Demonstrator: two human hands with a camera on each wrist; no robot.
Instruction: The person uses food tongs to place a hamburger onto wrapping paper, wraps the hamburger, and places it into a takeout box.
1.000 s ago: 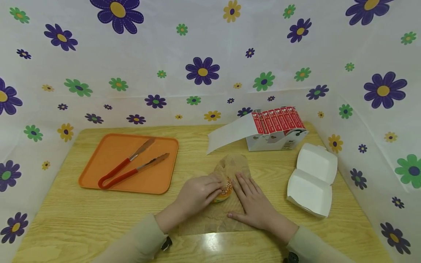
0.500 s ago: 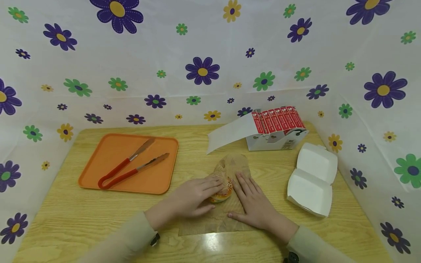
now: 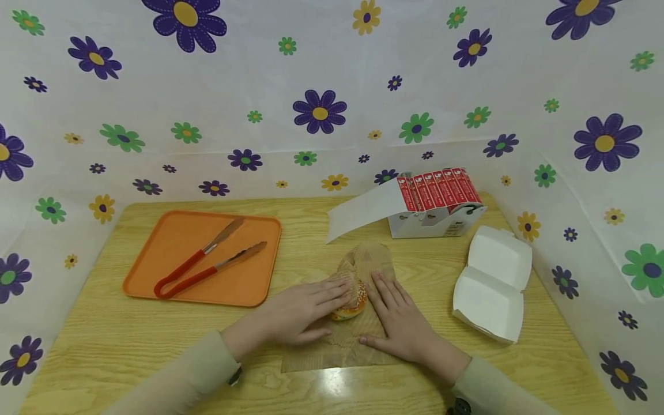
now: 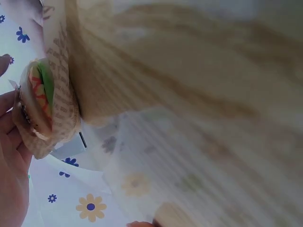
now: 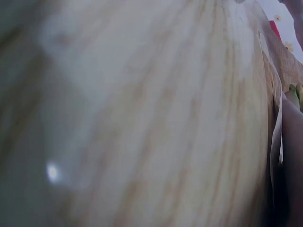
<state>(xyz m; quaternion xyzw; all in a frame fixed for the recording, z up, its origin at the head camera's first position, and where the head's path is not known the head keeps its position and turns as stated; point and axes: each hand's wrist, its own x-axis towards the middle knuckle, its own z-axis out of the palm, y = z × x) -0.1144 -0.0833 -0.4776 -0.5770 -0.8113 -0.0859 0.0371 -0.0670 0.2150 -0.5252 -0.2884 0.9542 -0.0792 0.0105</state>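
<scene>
A sesame-topped burger (image 3: 358, 300) lies on brown wrapping paper (image 3: 342, 351) in the middle of the table, one paper flap folded over its left and far side. My left hand (image 3: 298, 311) rests its straight fingers on that flap, thumb spread apart on the near side. Right of the burger, my right hand (image 3: 404, 325) lies flat with spread fingers on the paper. In the left wrist view the burger (image 4: 38, 94) shows its green and orange filling between paper and fingers. The right wrist view catches mostly table, with only a sliver of the burger.
On the left, an orange tray (image 3: 150, 253) bears red-handled tongs (image 3: 181, 274). An opened white clamshell box (image 3: 490, 300) stands at the right. Behind it sits a white carton (image 3: 425, 225) with red packets and a raised flap. Flower-printed sheets (image 3: 353, 57) enclose the table.
My left hand has gone from bent fingers at the burger's edge to straightened fingers on the paper flap, shifting slightly left. The right hand stays put.
</scene>
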